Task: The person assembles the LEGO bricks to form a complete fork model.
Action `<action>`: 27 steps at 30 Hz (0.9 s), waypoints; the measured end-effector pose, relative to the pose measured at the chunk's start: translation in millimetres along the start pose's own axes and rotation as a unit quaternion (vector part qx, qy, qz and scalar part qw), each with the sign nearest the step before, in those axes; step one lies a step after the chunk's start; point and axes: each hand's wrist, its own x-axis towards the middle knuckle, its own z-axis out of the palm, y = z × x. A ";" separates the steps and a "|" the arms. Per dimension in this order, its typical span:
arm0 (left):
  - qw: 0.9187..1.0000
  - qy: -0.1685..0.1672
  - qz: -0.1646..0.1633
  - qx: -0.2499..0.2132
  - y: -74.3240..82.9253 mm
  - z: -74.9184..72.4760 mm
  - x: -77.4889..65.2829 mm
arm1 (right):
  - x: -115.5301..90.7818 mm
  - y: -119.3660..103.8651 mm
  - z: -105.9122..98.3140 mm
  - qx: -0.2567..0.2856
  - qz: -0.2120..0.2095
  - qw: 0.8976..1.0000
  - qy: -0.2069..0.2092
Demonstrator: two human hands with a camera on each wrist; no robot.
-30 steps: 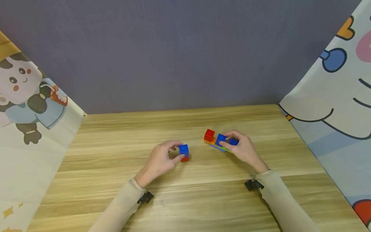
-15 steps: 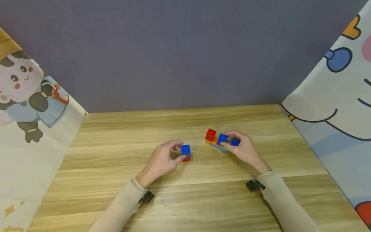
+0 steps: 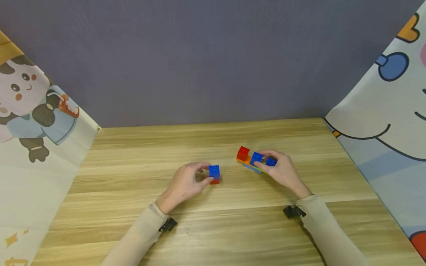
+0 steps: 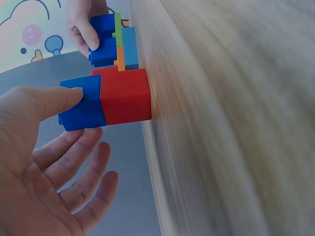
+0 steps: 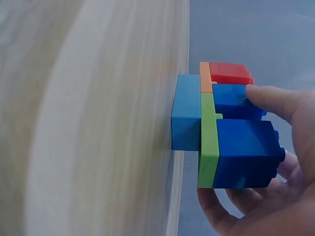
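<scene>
My left hand point(image 3: 183, 183) pinches a blue brick point(image 4: 81, 103) between thumb and fingertips, its other fingers loosely bent. That brick is stacked on a red brick point(image 4: 127, 96), whose base is at the tabletop. To the right, my right hand point(image 3: 282, 170) grips a built piece by its middle blue brick point(image 5: 234, 101), thumb on the brick's side. In the right wrist view this piece has a light blue base brick point(image 5: 187, 113) under an orange plate point(image 5: 205, 77) and a green plate point(image 5: 208, 142). A second red brick point(image 3: 243, 153) tops its far end; another blue brick point(image 5: 246, 152) tops the near end.
The wood-grain table point(image 3: 139, 147) ends at a dark grey wall panel point(image 3: 213, 66) at the back. Cartoon-printed panels stand at the left point(image 3: 40, 107) and right point(image 3: 366, 111). Each wrist carries a small black device.
The head view shifts slightly, so everything sits a little further right in it. Both hands keep their hold, and the bricks stay in place on the table.
</scene>
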 end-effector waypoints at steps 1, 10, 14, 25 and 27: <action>1.000 -0.001 -0.001 0.000 0.3 -0.2 -0.1 | 0.3 0.0 0.3 -0.002 0.000 1.000 0.001; 1.000 0.001 -0.009 -0.002 -0.9 0.9 1.0 | 2.0 -1.5 2.5 -0.007 -0.002 1.000 0.017; 1.000 0.000 -0.011 -0.005 -1.4 1.1 0.7 | 2.3 -5.4 3.0 -0.007 -0.008 1.000 0.023; 1.000 -0.001 -0.011 -0.009 -1.6 0.9 0.3 | 1.8 -23.5 1.3 0.012 -0.029 0.999 0.022; 1.000 -0.003 -0.010 -0.011 -1.9 0.9 0.3 | 1.5 -26.9 1.1 0.016 -0.028 0.999 0.020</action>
